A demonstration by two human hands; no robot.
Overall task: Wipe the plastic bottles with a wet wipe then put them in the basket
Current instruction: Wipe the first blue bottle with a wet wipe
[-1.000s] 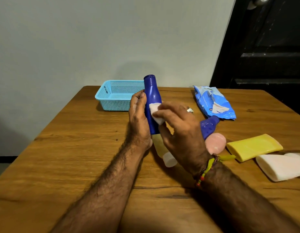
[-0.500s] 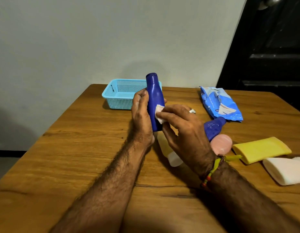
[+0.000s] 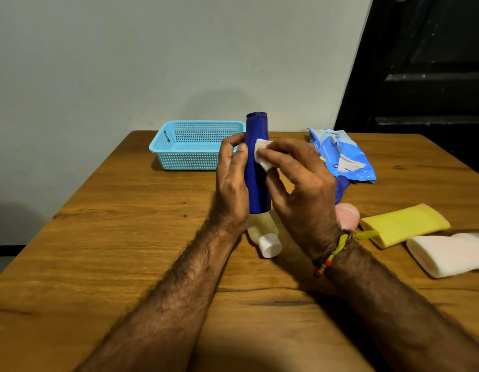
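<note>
My left hand (image 3: 231,181) grips a dark blue plastic bottle (image 3: 257,162) and holds it upright above the table. My right hand (image 3: 302,189) pinches a small white wet wipe (image 3: 262,155) against the upper right side of that bottle. A light blue mesh basket (image 3: 190,159) stands behind my left hand at the back of the table. Below the held bottle lies a pale yellow bottle with a white cap (image 3: 267,241). A second blue bottle (image 3: 341,187) and a pink bottle (image 3: 348,214) are partly hidden behind my right hand.
A blue wet-wipe pack (image 3: 340,155) lies at the back right. A yellow bottle (image 3: 404,225) and a white bottle (image 3: 450,253) lie flat at the right. The wooden table (image 3: 112,237) meets a grey wall behind; a dark door stands at the right.
My right hand has slid the wipe up the blue bottle, from its middle to near its shoulder. My left hand keeps the same grip.
</note>
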